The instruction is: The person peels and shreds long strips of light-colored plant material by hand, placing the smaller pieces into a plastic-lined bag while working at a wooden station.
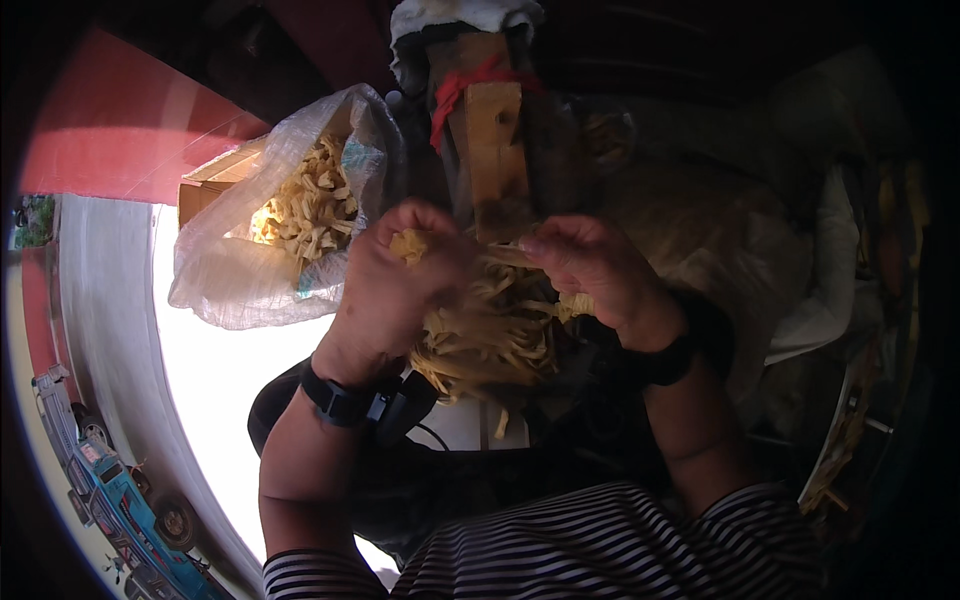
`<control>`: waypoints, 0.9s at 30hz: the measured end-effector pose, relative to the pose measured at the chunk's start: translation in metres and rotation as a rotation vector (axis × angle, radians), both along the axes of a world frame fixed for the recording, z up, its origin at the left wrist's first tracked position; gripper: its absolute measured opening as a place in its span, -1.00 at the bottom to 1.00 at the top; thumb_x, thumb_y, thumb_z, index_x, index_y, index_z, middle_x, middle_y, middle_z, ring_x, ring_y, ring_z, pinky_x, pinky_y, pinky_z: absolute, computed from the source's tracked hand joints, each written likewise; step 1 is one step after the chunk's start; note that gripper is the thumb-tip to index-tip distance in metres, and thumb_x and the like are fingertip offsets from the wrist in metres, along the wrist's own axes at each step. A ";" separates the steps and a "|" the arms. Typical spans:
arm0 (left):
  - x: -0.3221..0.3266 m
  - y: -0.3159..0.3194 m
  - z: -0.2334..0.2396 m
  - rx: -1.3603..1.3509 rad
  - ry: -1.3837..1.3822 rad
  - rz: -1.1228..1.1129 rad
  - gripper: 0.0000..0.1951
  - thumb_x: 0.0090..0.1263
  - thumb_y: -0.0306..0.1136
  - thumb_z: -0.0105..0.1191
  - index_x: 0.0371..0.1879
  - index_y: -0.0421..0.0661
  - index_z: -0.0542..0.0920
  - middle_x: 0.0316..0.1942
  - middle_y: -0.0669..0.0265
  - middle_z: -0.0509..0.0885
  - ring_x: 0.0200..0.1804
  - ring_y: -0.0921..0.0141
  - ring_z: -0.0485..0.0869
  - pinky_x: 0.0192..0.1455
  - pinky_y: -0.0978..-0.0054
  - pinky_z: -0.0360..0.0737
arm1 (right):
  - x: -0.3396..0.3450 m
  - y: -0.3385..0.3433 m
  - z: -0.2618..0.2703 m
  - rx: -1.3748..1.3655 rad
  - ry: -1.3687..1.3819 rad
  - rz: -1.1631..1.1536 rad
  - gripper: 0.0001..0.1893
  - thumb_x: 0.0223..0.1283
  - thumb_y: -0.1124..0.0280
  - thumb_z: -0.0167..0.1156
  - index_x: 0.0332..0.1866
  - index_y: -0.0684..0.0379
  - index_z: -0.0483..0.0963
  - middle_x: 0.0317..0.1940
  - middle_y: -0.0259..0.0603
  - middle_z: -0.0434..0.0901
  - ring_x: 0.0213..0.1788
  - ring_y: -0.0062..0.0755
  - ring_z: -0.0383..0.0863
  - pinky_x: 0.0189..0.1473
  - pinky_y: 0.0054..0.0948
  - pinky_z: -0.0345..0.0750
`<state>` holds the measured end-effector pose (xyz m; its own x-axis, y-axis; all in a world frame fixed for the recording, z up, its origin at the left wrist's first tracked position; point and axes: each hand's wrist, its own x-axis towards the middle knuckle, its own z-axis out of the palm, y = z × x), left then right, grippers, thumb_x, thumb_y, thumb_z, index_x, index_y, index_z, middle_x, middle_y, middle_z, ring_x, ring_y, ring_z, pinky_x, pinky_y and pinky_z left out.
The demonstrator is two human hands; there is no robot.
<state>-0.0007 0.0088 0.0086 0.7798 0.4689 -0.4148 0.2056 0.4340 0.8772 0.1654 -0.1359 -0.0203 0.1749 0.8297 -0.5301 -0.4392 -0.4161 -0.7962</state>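
My left hand is closed around a bunched pale yellow piece that pokes out by the thumb. Motion blurs its fingers. Across from it, my right hand pinches the end of a thin flat strip stretched between the two hands. A second folded yellow piece shows under the right palm. Below both hands lies a tangled heap of pale yellow strips, some hanging down at the front. The material of the strips is unclear.
At the left, a translucent plastic bag full of folded yellow pieces stands against a cardboard box. Ahead is an upright brown board with a red cloth tie behind it. A blue vehicle stands outside, far left.
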 end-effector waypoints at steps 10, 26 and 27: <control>0.053 0.027 -0.073 0.681 0.289 0.007 -0.75 0.34 -0.25 0.13 -0.25 -0.22 0.62 -0.46 0.35 0.64 -0.47 0.53 0.56 -0.38 0.63 0.44 | 0.021 0.049 -0.053 -0.204 -0.998 -0.137 -0.83 0.24 0.34 0.23 -0.23 0.22 0.48 -0.48 -0.35 0.55 -0.42 -0.72 0.46 -0.33 -0.62 0.43; 0.009 -0.041 -0.001 -0.192 0.111 -0.726 -0.79 0.38 -0.24 0.05 -0.27 -0.13 0.62 -0.48 0.35 0.64 -0.42 0.53 0.61 -0.36 0.55 0.51 | -0.011 0.005 0.007 0.862 -1.175 -0.192 -0.88 0.17 0.59 0.05 -0.23 0.32 0.51 -0.45 -0.19 0.62 -0.51 -0.57 0.54 -0.45 -0.59 0.47; 0.002 -0.038 0.004 -0.270 0.003 -0.758 -0.78 0.37 -0.22 0.08 -0.27 -0.13 0.62 -0.48 0.34 0.64 -0.42 0.51 0.62 -0.37 0.54 0.51 | -0.010 0.004 0.010 0.853 -1.153 -0.230 -0.88 0.19 0.58 0.03 -0.24 0.33 0.51 -0.45 -0.19 0.62 -0.50 -0.59 0.54 -0.44 -0.59 0.46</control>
